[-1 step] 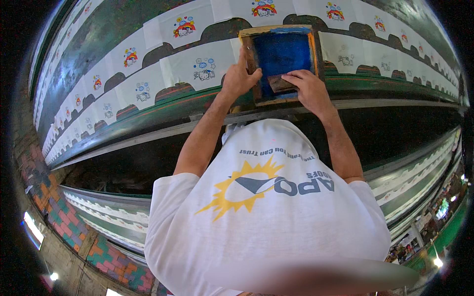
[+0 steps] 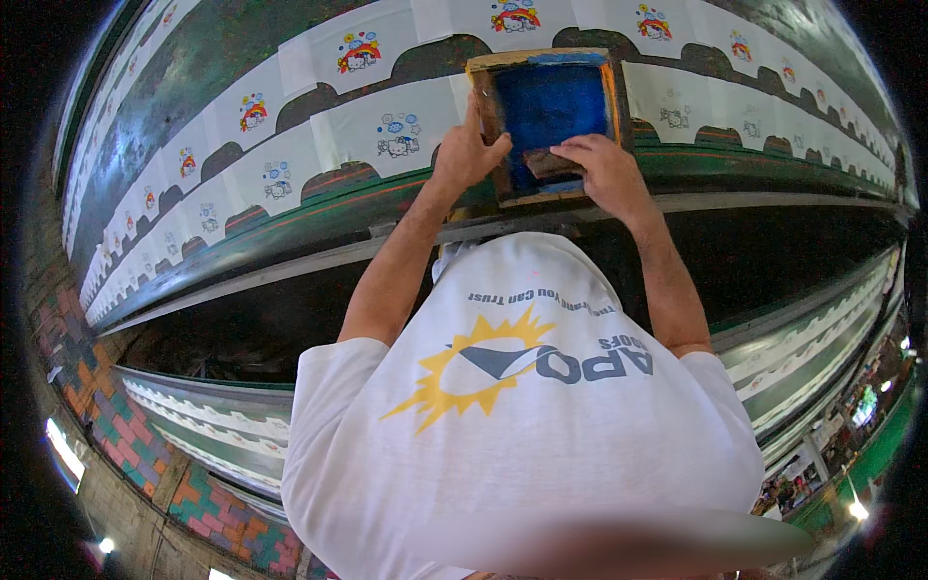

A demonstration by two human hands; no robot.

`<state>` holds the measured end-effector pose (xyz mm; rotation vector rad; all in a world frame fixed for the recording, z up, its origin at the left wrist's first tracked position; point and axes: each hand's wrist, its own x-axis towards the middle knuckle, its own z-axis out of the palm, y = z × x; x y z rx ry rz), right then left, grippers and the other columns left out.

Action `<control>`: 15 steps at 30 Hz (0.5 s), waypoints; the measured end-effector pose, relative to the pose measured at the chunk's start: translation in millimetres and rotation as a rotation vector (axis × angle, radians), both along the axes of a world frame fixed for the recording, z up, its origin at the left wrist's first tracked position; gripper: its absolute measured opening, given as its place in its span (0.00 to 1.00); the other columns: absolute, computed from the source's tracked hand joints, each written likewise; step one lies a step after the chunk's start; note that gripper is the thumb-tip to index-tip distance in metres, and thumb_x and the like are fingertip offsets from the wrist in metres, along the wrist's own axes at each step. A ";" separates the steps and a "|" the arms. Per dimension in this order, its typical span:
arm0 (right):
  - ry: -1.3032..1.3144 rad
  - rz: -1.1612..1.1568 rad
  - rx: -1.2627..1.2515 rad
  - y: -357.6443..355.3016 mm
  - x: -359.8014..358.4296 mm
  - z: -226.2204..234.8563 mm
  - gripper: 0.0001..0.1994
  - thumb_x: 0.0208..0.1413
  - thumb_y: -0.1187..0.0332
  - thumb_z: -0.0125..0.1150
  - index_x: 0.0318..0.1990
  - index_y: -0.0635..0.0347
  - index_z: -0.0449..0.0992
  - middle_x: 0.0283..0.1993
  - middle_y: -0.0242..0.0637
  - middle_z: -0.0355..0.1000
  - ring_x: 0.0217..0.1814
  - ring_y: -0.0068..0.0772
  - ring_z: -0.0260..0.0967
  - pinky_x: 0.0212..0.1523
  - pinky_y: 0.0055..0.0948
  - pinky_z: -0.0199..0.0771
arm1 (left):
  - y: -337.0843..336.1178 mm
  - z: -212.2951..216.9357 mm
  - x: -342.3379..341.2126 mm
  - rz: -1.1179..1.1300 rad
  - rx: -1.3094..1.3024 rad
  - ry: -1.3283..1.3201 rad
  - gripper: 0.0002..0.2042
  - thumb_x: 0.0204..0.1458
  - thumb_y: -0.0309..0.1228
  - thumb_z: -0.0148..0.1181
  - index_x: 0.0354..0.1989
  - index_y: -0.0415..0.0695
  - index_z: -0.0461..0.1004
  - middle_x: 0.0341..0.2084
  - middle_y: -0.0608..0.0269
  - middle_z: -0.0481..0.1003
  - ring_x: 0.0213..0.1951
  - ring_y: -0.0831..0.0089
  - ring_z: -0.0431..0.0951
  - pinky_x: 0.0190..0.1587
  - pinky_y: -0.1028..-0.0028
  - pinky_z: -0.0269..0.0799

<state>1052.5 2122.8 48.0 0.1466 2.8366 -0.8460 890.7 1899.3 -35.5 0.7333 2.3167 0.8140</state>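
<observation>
Now printing step: left hand [image 2: 469, 155] closed on wooden frame [image 2: 546, 121] edge, steadying it flat on white cloth pieces [image 2: 387, 135]; right hand [image 2: 604, 174] wrapped round squeegee [image 2: 549, 161] over blue mesh. Next likely needs even pull, frame held steady.

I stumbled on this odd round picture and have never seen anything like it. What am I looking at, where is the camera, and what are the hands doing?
There is no machine here: a person in a white printed T-shirt works with bare hands. The camera sits on that person's head and looks down through a fisheye lens, so straight edges bend. A long dark green table runs across, and on it lie rows of white fabric pieces with small cartoon prints. On one piece rests a wooden-framed screen with blue mesh. The left hand grips the frame's left side. The right hand presses a small flat dark tool onto the mesh near the frame's lower edge. To the lower left is a floor of coloured paving blocks.
</observation>
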 end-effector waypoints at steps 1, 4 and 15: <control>-0.045 0.002 -0.027 3.4 -3.2 1.0 0.22 0.62 0.80 0.62 0.62 0.51 0.84 0.62 0.41 0.81 0.66 0.46 0.77 0.67 0.45 0.78 | 0.3 -1.1 -1.3 0.000 -0.004 -0.028 0.56 0.57 0.48 0.68 0.83 0.32 0.37 0.37 0.29 0.84 0.39 0.32 0.86 0.44 0.45 0.84; 0.092 -0.049 0.042 22.9 -42.1 -11.3 0.21 0.64 0.78 0.63 0.62 0.50 0.84 0.60 0.40 0.82 0.64 0.48 0.78 0.66 0.44 0.79 | 2.8 -5.9 -7.9 -0.004 0.083 -0.031 0.56 0.57 0.48 0.68 0.82 0.31 0.36 0.36 0.29 0.83 0.38 0.32 0.86 0.44 0.45 0.84; 0.053 -0.075 0.062 31.9 -56.0 -23.0 0.19 0.65 0.75 0.65 0.62 0.49 0.84 0.62 0.39 0.81 0.64 0.48 0.78 0.67 0.44 0.79 | 3.9 -2.6 -8.3 -0.008 0.068 -0.064 0.57 0.57 0.48 0.68 0.82 0.30 0.36 0.34 0.31 0.84 0.38 0.34 0.87 0.43 0.47 0.84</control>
